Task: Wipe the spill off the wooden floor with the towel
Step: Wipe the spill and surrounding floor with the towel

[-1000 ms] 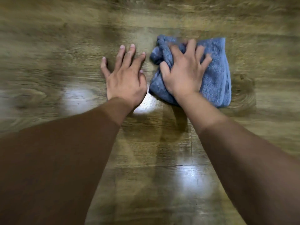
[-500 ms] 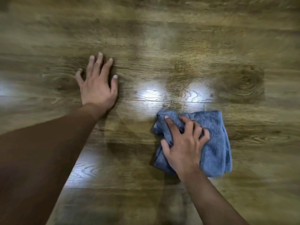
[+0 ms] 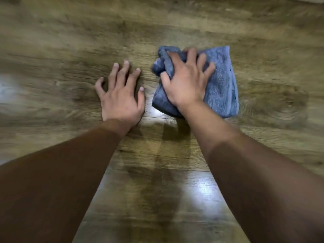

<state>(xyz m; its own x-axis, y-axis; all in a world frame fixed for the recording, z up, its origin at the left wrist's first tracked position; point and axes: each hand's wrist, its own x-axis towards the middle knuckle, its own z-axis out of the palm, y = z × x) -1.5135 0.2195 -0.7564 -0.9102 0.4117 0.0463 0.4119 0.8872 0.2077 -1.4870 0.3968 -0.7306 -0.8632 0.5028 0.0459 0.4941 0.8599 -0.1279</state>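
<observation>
My right hand (image 3: 185, 81) presses down on the blue towel (image 3: 220, 85), fingers spread and curled into the cloth, with the thumb and forefinger bunching a wad of it on the inner side. The towel lies folded flat on the wooden floor (image 3: 175, 23) under my palm, its smoother half reaching outward past my little finger.

Just beside the grip, across a narrow strip of bare boards, my left hand (image 3: 121, 97) is planted on the floor, fingers splayed and slightly arched, holding nothing; I judge it is only bracing my weight.

Nearer to me than the towel, between my forearms, the boards show a darker streaked band and bright glare patches (image 3: 203, 190). I read the dark band as a damp trail or shadow, but blur keeps me from telling wetness from reflected light. I see no standing puddle beyond or beside the towel.

So I judge the wiping well under way, not finished: the sheen near me may need another pass.
</observation>
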